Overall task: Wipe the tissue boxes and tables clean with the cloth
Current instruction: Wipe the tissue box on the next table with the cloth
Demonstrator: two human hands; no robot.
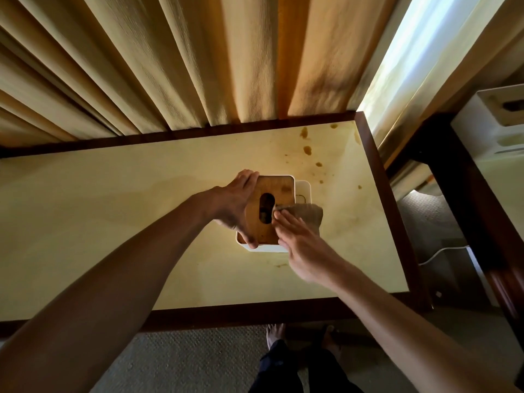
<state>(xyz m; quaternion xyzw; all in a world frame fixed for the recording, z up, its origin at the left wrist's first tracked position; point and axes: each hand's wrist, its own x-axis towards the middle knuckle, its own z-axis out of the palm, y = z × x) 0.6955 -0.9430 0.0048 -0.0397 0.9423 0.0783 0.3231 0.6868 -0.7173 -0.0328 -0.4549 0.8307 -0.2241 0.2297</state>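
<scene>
Pleated curtains hang behind a cream-topped table [113, 211] with a dark wood frame, its surface marked by brown spots from the middle out toward the 1 o'clock corner. Near the centre of the top stands a white tissue box [304, 190], and above it the left hand [236, 207] grips the wooden lid [276, 194]: fingers curl over the far edge at 12 o'clock, the thumb clamps the near edge at 6. The lid looks lifted and tilted off the box rather than seated, though the angle is hard to read. Its long axis, like the oval slot in it, runs from 12 to 6 o'clock. The cloth [310, 214], a grey-brown wad, lies against the lid's right edge at about 3 o'clock from the slot, and the right hand [302, 242] presses it there with fairly straight fingers; whether the thumb pinches the cloth underneath I cannot tell. The right hand is thus the one placed to wipe, coming in from 5 o'clock, and a stroke would likely run along the lid's length or leftward toward 9 o'clock, against the left hand's hold. A second white tissue box [487, 129] stands on another table, well apart at 2 o'clock and untouched.
</scene>
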